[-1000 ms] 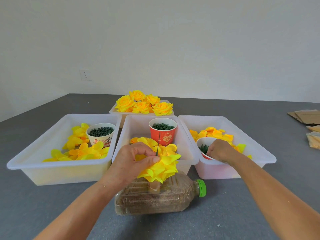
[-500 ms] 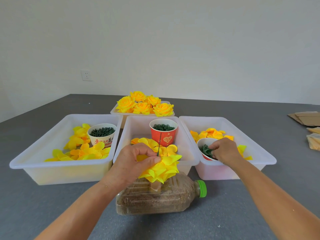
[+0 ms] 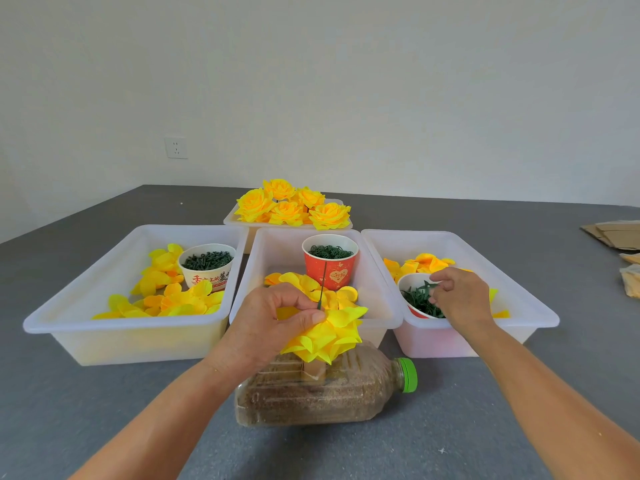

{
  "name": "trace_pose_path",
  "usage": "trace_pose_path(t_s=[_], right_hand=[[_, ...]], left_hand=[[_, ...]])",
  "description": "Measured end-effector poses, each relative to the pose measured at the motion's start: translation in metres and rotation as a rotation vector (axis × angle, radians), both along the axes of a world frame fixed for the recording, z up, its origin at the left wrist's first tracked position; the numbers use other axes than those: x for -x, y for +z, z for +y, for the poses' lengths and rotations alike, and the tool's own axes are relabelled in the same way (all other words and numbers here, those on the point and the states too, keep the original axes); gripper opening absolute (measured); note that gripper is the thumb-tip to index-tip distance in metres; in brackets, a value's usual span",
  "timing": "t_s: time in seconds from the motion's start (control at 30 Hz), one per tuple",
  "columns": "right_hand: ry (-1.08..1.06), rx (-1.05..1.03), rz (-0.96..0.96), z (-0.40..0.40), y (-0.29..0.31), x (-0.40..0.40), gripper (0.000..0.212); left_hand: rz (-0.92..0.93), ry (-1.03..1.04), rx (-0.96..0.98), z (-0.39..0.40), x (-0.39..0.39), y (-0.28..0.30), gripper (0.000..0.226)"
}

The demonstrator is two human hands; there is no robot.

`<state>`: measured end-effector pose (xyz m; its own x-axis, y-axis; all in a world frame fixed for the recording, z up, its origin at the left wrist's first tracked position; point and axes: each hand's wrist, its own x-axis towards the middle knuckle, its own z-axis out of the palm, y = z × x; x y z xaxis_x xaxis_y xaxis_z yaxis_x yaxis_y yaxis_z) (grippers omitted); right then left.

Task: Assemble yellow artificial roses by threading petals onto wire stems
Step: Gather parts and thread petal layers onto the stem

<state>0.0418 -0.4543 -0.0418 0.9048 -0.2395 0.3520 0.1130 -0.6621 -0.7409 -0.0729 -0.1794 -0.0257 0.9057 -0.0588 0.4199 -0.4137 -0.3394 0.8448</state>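
My left hand (image 3: 277, 327) pinches a stack of yellow petals (image 3: 329, 336) threaded on a thin green wire stem (image 3: 323, 285) that stands upright above a sand-filled plastic bottle (image 3: 325, 393) lying on its side. My right hand (image 3: 457, 299) hovers over a white cup of green leaf pieces (image 3: 415, 299) in the right bin, fingertips closed on a green leaf piece (image 3: 431, 287) lifted just above the cup. Loose yellow petals (image 3: 173, 299) lie in the left bin, and more loose yellow petals (image 3: 304, 285) in the middle bin.
Three white bins sit side by side: left (image 3: 124, 327), middle (image 3: 381, 306), right (image 3: 533, 310). A white cup (image 3: 207, 268) and a red cup (image 3: 329, 265) hold green parts. Finished yellow roses (image 3: 291, 206) fill a far tray. Cardboard pieces (image 3: 613, 233) lie at right.
My right hand has lifted out of the white cup with a green leaf piece between its fingertips. My left hand keeps its hold on the petals.
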Motion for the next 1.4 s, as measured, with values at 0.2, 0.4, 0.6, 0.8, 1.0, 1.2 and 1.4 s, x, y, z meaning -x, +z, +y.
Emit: trace_pose_path(t_s=[0.2,0.4,0.6,0.8,1.0,1.2,1.4], right_hand=[[-0.008,-0.057,-0.058,0.000,0.000,0.002,0.023],[-0.015,-0.329,-0.009,-0.005,0.010,0.002,0.012],[0.163,-0.516,-0.059,0.025,0.046,0.031,0.007],[0.421,-0.603,-0.024,0.083,0.061,0.070,0.019],[0.498,-0.505,-0.041,0.113,0.064,0.085,0.019],[0.487,-0.417,-0.099,0.124,0.064,0.090,0.030],[0.464,-0.325,-0.244,0.127,0.061,0.096,0.027]], left_hand=[[-0.018,0.008,-0.012,0.000,0.000,0.000,0.012],[-0.001,-0.005,0.007,0.000,0.000,0.001,0.010],[0.004,-0.003,-0.001,0.000,-0.001,0.002,0.010],[0.009,0.001,-0.021,0.000,0.000,0.002,0.014],[0.017,0.001,-0.034,-0.002,0.003,0.006,0.010],[0.040,0.018,-0.024,-0.003,0.005,0.008,0.011],[0.035,0.019,-0.033,-0.001,0.005,0.007,0.015]])
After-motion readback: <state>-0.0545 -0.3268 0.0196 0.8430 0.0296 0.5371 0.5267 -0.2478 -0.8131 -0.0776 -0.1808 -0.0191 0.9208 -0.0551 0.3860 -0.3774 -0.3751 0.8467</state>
